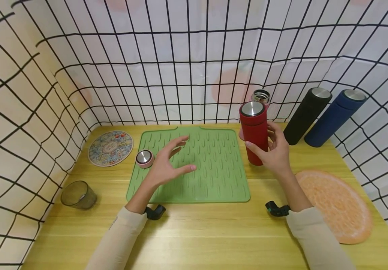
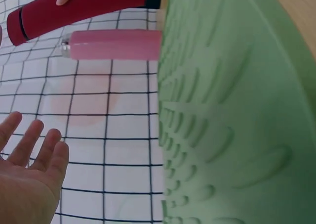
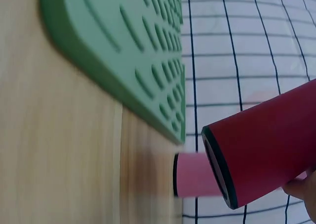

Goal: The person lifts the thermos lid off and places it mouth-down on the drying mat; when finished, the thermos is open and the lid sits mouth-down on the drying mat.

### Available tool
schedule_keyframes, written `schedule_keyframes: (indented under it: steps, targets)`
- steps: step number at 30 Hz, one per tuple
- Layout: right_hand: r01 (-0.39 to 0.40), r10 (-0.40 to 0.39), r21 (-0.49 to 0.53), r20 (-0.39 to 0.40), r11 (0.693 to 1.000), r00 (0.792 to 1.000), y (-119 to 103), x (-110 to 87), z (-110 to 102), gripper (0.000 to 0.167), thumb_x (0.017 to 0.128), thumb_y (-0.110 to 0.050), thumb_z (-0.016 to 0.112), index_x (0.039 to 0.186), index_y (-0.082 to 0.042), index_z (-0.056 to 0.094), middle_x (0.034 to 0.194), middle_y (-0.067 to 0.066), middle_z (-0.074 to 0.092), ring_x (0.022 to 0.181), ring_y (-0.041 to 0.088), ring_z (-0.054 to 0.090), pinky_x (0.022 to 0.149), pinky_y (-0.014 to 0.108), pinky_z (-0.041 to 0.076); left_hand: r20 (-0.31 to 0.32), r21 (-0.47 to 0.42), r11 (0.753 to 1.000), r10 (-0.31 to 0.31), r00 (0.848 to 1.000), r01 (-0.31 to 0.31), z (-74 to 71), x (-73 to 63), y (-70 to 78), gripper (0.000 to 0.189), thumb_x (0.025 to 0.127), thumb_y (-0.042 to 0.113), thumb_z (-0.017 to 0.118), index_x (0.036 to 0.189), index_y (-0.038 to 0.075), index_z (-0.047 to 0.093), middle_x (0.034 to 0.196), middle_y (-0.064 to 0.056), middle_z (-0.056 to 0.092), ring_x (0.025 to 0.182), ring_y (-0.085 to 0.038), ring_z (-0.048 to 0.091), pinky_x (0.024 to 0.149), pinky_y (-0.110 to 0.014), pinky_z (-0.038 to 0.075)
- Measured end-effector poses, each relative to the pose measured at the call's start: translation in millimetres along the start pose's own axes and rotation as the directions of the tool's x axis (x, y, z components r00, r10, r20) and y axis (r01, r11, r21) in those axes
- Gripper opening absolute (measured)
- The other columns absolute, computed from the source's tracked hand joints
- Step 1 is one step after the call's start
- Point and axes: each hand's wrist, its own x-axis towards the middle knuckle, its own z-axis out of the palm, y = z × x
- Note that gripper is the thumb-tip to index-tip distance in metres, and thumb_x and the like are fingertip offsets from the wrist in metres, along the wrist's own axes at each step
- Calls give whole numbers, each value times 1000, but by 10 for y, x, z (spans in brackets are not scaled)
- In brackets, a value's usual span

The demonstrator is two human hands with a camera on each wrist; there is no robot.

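Observation:
My right hand grips a red thermos bottle, its silver-topped lid on. In the right wrist view the thermos is tilted, and its dark-rimmed base shows, raised off the table. Behind it stands a pink bottle without its lid, the metal neck bare. My left hand hovers over the green ribbed mat, fingers spread and holding nothing. On the mat's left side, close to that hand, lies a pink lid with a silver top.
Black and blue thermos bottles stand at the back right. An orange round placemat lies at the right. To the left are a patterned round mat and a brown glass. Black wire grid walls surround the table.

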Motion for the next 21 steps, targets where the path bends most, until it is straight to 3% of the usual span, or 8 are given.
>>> schedule_keyframes:
  steps: [7,14,17,21]
  targets:
    - [9,-10,15,125,1000,992,-114,-113,213,79,83,-6,85,149,-23,45,142,3,57,126,10,54,105,16,47,0,-24,999,42,999,-42,-4,48,139,95,78,20,92,157,30,41,158,8,47,144,-20,48,121,-39,39]
    - [47,-56,48,218,998,974,-214,-182,354,81,81,-4,87,149,-22,46,139,4,60,127,14,55,104,19,49,2,-83,994,73,997,-73,18,113,291,99,73,6,92,158,15,41,159,-6,46,143,-28,48,122,-47,38]
    - [56,-67,49,267,997,962,-231,-189,397,80,80,-4,87,147,-24,48,138,2,61,126,14,56,101,19,51,3,-107,990,92,996,-91,26,141,353,96,77,14,92,158,18,41,160,-2,45,143,-25,48,122,-45,38]
    - [85,-90,29,346,996,934,-255,-188,447,78,79,-8,89,145,-28,52,136,-2,63,122,13,59,95,24,56,-2,-135,981,139,990,-138,39,174,423,93,81,40,89,158,21,41,159,4,46,143,-18,48,121,-39,40]
